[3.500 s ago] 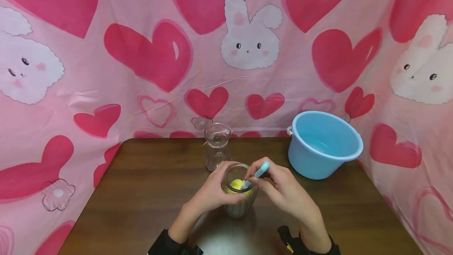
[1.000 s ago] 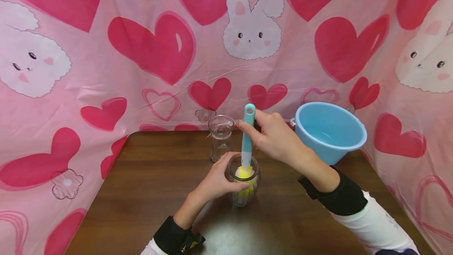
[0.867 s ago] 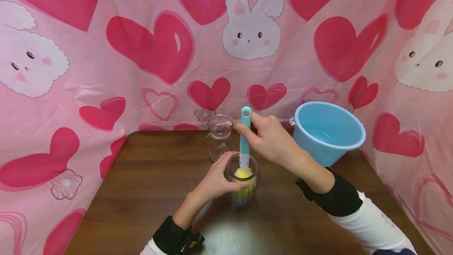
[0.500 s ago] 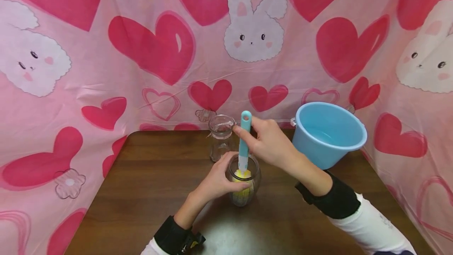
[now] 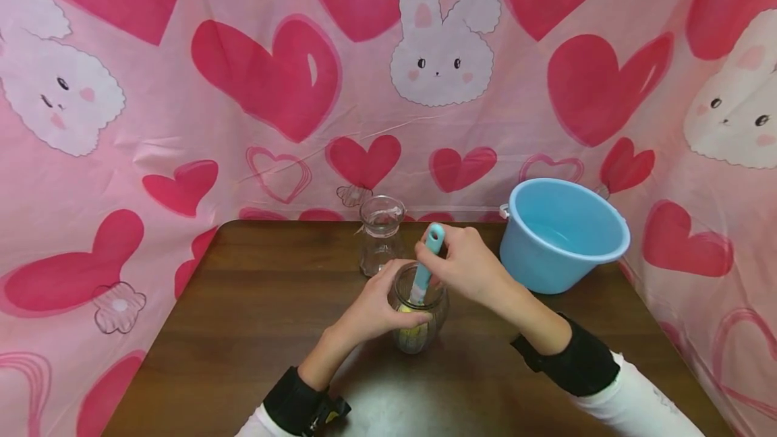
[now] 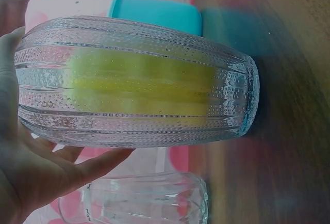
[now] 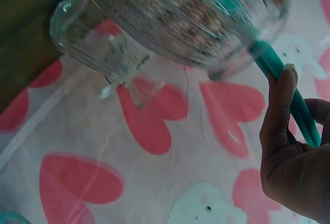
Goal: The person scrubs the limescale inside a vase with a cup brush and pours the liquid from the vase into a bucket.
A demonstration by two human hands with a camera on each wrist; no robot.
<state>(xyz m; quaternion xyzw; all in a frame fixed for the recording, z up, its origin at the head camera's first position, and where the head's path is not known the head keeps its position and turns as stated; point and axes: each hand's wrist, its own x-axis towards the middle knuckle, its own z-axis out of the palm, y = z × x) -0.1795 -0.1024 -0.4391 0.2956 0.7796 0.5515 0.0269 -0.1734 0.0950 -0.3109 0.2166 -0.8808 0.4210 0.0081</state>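
My left hand (image 5: 376,305) grips a ribbed clear glass jar (image 5: 419,341) round its upper part, fingers on the far side and thumb across the near side. Inside the jar stands a cup brush (image 5: 422,276) with a teal handle. Its yellow sponge head (image 6: 142,82) shows through the wet-looking, beaded glass in the left wrist view, deep in the jar. My right hand (image 5: 470,265) pinches the upper handle just above the jar's mouth, and the handle leans slightly right. In the right wrist view the handle (image 7: 289,92) passes between thumb and fingers.
A second clear glass vase (image 5: 379,245) with a flared rim and a tie round its neck stands just behind the jar. At the back right is a light blue bucket (image 5: 540,268) with a white handle mount. Pink heart-patterned cloth (image 5: 291,86) borders the brown table (image 5: 255,329).
The right hand has lowered since half a second ago, pushing the brush deeper into the jar, and the handle has tipped right. The left hand keeps its hold on the jar.
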